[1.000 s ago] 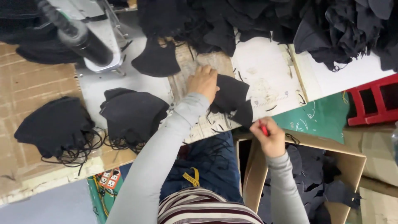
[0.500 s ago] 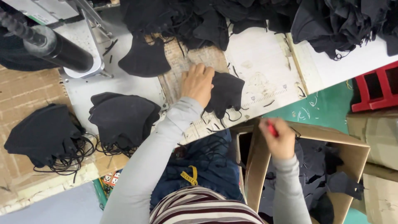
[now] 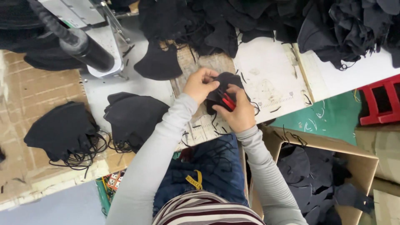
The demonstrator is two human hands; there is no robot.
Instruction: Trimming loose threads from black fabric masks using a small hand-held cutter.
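Over the table (image 3: 266,79), just beyond the cardboard box (image 3: 362,160), the left hand (image 3: 201,84) pinches a soft, light black fabric piece (image 3: 225,83) at its edge, right hand (image 3: 238,112) fingers clamped on red snips (image 3: 228,102).

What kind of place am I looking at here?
Probably a small sewing workshop making black fabric masks: a sewing machine on the bench, stacks of black masks, and a cardboard box of them beside the worker.
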